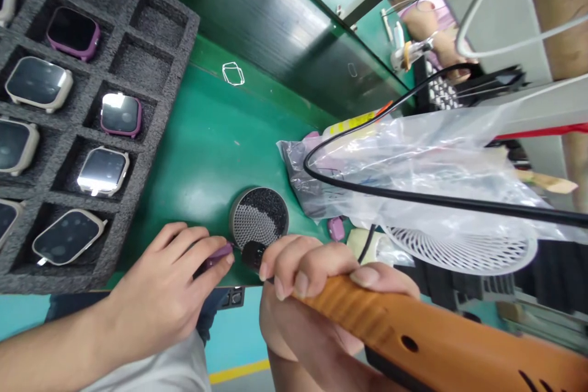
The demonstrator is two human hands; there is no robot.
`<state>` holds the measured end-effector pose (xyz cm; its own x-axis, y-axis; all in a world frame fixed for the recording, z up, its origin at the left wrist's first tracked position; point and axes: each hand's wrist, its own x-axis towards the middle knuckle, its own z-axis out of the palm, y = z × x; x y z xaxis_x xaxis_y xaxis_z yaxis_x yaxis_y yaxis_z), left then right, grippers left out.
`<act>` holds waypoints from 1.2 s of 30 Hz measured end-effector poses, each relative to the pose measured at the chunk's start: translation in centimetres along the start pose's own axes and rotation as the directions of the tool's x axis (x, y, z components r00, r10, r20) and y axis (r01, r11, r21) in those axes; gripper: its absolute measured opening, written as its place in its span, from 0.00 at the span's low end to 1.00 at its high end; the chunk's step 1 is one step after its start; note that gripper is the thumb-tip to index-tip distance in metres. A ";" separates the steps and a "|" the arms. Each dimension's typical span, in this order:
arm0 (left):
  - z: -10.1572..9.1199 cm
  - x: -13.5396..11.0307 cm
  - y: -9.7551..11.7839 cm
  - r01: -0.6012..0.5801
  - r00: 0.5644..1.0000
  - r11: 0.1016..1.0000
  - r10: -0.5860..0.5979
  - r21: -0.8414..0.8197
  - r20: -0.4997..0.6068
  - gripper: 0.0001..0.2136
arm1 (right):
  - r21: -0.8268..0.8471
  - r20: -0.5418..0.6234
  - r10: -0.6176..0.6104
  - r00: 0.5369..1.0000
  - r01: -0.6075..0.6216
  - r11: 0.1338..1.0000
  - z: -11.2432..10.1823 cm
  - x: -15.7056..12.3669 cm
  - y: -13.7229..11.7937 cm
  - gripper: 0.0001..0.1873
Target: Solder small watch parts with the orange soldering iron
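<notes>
My left hand pinches a small purple smartwatch body at the near edge of the green mat. My right hand is wrapped round an orange electric screwdriver, whose black tip meets the purple watch. Just behind both hands stands a small round tin with a dark honeycomb inside.
A black foam tray at the left holds several beige and purple smartwatches in its cells. A clear plastic bag, a black cable and a white fan lie at the right. Another person's hand shows far back.
</notes>
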<state>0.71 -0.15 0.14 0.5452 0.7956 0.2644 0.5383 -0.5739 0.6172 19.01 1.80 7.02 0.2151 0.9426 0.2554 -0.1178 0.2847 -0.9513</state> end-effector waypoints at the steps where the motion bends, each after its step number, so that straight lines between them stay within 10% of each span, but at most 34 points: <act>1: 0.0 0.0 0.0 0.001 1.000 1.000 -0.001 0.001 0.002 0.17 | -0.001 0.000 0.002 1.000 -0.002 1.000 0.0 0.0 0.1 0.21; 17: -0.2 0.5 0.3 0.051 0.999 0.999 -0.052 -0.017 -0.011 0.17 | -0.147 0.064 0.009 0.998 0.001 0.989 1.8 0.3 0.2 0.11; 25: 0.0 0.2 0.1 0.030 0.999 0.999 -0.030 -0.016 -0.019 0.17 | -0.022 0.059 0.084 0.995 -0.083 0.996 0.6 -0.4 0.2 0.24; 31: 0.0 -0.2 0.0 0.014 1.000 1.000 -0.014 0.015 0.020 0.21 | 0.093 0.082 -0.021 0.996 0.013 0.996 0.3 0.0 0.8 0.27; 36: -0.5 -0.4 0.0 -0.078 0.988 0.987 0.058 0.138 0.142 0.34 | 0.074 -0.127 -0.186 0.974 0.196 0.978 -1.4 2.4 0.9 0.22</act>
<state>0.22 -0.38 0.44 0.6613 0.7252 0.1916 0.5777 -0.6554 0.4865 20.75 4.07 6.49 0.3542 0.8436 0.4036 -0.1446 0.4758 -0.8676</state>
